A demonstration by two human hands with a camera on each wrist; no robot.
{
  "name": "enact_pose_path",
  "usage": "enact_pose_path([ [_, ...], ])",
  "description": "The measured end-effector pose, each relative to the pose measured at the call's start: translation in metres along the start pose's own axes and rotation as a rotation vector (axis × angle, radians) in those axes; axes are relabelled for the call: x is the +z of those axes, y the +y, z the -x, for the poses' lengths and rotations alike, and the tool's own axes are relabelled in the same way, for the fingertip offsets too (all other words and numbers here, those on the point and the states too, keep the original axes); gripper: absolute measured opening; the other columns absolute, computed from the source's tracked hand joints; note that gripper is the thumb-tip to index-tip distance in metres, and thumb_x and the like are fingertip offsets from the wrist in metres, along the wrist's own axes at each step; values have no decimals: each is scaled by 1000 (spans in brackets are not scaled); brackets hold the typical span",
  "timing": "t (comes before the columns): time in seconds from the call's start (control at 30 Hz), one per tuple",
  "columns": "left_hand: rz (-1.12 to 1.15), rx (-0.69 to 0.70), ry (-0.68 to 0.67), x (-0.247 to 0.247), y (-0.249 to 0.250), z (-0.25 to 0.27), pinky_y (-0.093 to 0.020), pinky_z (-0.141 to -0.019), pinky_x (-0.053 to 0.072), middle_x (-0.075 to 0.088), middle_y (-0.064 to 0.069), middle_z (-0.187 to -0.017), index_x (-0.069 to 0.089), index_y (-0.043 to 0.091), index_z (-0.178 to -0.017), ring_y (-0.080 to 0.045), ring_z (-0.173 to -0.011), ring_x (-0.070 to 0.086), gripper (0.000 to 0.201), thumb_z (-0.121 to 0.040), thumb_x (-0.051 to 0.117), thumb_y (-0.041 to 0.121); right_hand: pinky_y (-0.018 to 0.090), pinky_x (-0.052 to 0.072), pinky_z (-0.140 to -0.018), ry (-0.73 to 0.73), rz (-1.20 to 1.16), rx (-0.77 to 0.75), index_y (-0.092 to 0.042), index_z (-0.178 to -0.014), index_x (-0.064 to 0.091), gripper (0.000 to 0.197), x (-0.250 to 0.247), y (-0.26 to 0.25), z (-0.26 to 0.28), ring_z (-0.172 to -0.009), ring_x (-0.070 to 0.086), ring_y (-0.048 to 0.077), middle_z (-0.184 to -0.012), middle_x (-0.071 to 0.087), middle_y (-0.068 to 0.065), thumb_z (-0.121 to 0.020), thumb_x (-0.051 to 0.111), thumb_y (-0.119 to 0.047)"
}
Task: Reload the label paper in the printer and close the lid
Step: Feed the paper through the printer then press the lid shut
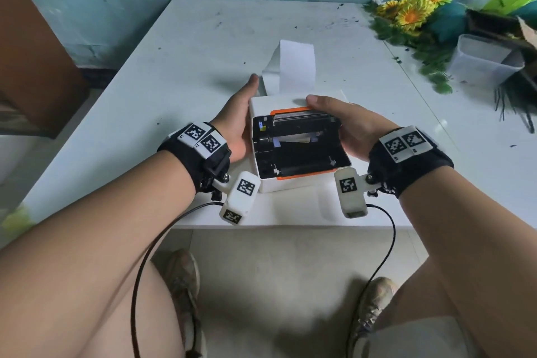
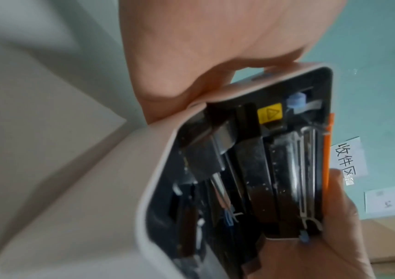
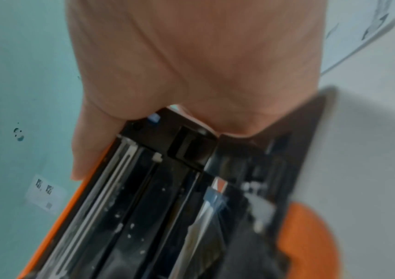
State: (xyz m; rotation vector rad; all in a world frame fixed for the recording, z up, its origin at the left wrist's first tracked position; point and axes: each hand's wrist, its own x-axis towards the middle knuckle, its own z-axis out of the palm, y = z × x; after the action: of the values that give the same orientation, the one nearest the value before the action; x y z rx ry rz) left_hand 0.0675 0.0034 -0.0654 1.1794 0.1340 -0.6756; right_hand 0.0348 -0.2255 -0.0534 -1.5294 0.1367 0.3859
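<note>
Holding the printer point(image 1: 296, 142) from both sides, we note it sits on the white tabletop point(image 1: 186, 73), near its front edge. Lid point(image 1: 302, 122) is open and stands partly raised; its orange edge shows along the far side of the printer's black bay, and a second orange strip runs along the near rim of the bay.

Left hand point(image 1: 238, 122): palm flat against the printer's left wall, fingers point(image 1: 252, 83) straight and reaching past the printer's far left corner. It presses the casing and does not curl round it; the left wrist view shows the thumb lying on the white rim.

Right hand point(image 1: 345, 125): wrapped over the printer's right side, thumb point(image 1: 315, 102) resting on the lid's far right edge. The right wrist view shows the thumb and palm closed over the lid's black corner, so we log this as a grip on the lid. The remaining fingers are hidden behind the printer.

Label paper point(image 1: 293, 67): a white strip rising from behind the printer and folding back toward the wall. Whether its end is fed into the bay we cannot tell. A yellow warning sticker point(image 2: 270, 113) sits at the bay's far left corner.

Right of the printer, well apart: artificial sunflowers point(image 1: 409, 13) with green leaves, and a clear plastic tub point(image 1: 482, 59).
</note>
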Motion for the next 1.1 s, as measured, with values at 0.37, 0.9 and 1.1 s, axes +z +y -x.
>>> enact_pose_path([
  [0.37, -87, 89, -74, 10, -1, 16, -61, -117, 45, 66, -20, -145, 62, 13, -148, -41, -137, 61, 60, -101, 60, 49, 60, 60, -101, 111, -65, 52, -4, -133, 74, 67, 9, 10, 9, -128, 68, 50, -135, 72, 28, -89, 81, -55],
  [0.9, -72, 111, 12, 21, -1, 22, -44, -90, 62, 79, -15, -114, 72, 11, -131, -33, -100, 76, 47, -101, 58, 44, 47, 69, -85, 208, -88, 53, -13, -131, 76, 70, 23, 10, 26, -112, 80, 41, -124, 80, 20, -82, 83, -63],
  [1.1, -168, 120, 74, 21, 0, 23, -50, -100, 58, 77, -16, -120, 74, 17, -129, -31, -105, 75, 50, -97, 61, 54, 55, 67, -93, 223, -89, 44, -12, -128, 78, 66, 26, 7, 34, -108, 82, 40, -120, 83, 19, -83, 84, -61],
])
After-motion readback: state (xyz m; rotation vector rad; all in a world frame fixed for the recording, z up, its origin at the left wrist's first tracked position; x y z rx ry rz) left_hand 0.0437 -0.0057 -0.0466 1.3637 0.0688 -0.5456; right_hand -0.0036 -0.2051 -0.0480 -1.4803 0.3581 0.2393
